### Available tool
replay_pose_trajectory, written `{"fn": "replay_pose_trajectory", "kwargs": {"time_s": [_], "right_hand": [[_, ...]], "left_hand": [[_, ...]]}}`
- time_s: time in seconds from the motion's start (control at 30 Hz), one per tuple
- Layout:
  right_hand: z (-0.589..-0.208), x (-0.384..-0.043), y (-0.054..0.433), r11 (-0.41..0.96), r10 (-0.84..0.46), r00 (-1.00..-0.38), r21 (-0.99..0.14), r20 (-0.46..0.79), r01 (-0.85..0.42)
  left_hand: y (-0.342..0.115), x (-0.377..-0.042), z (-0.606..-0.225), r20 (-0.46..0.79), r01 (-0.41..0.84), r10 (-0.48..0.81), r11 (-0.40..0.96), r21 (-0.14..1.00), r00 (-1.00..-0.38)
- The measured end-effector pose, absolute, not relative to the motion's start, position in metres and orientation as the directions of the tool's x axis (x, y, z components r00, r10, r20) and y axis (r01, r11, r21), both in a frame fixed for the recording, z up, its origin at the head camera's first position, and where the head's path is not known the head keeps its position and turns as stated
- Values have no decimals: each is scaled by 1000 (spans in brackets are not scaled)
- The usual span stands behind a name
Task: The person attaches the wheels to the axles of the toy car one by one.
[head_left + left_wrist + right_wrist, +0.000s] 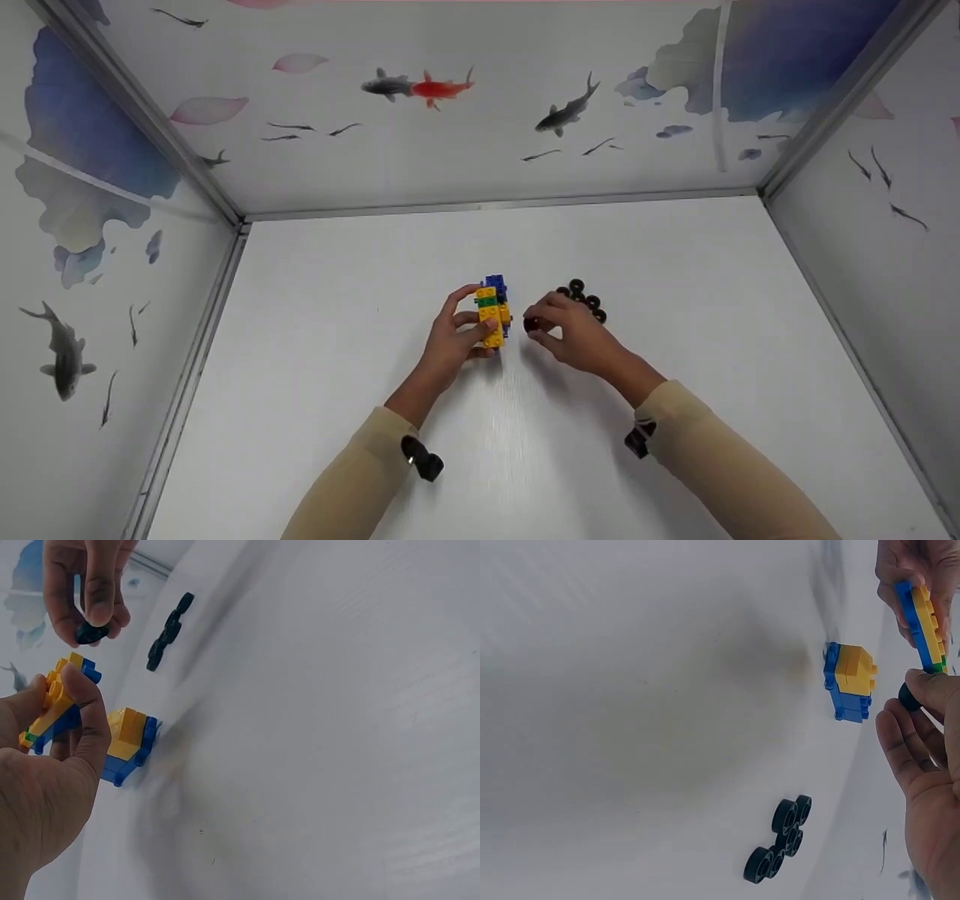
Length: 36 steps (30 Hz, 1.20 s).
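Observation:
My left hand grips a long toy-brick piece, yellow on top with a green bit and blue underneath. In the right wrist view, its blue side shows along the yellow studs. Between thumb and fingers my right hand pinches a small black toy wheel, just right of the held piece. A second yellow-and-blue brick build stands on the table, mostly hidden behind the left hand's piece in the head view.
Several black toy wheels lie in a cluster on the white table, partly behind the right hand in the head view. White panels printed with fish and petals enclose the back and sides.

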State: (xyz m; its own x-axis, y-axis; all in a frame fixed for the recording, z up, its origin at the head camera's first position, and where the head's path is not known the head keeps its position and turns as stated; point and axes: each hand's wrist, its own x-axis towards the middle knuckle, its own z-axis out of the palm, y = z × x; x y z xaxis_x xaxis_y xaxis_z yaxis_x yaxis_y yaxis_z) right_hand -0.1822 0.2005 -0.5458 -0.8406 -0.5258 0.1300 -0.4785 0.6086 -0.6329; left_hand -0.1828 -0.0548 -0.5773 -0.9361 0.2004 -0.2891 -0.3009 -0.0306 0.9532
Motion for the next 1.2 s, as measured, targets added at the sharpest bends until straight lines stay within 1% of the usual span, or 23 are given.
{"fn": "replay_pose_trajectory", "kwargs": {"time_s": [0.37, 0.7, 1.0, 1.2], "right_hand": [[-543, -180, 191, 571, -554, -823, -662, 125, -485], [-543, -177, 184, 528, -578, -804, -686, 142, -500], [-544, -177, 183, 546, -570, -813, -685, 118, -482], [-545, -176, 183, 537, -571, -810, -686, 133, -491]], "left_hand": [[-52, -182, -575, -285, -296, 176, -39, 954, -942], [-50, -182, -573, -270, -287, 192, -64, 956, -943], [-50, -181, -572, -268, -283, 179, -63, 957, -947], [-50, -180, -573, -266, -282, 183, -65, 957, -946]]}}
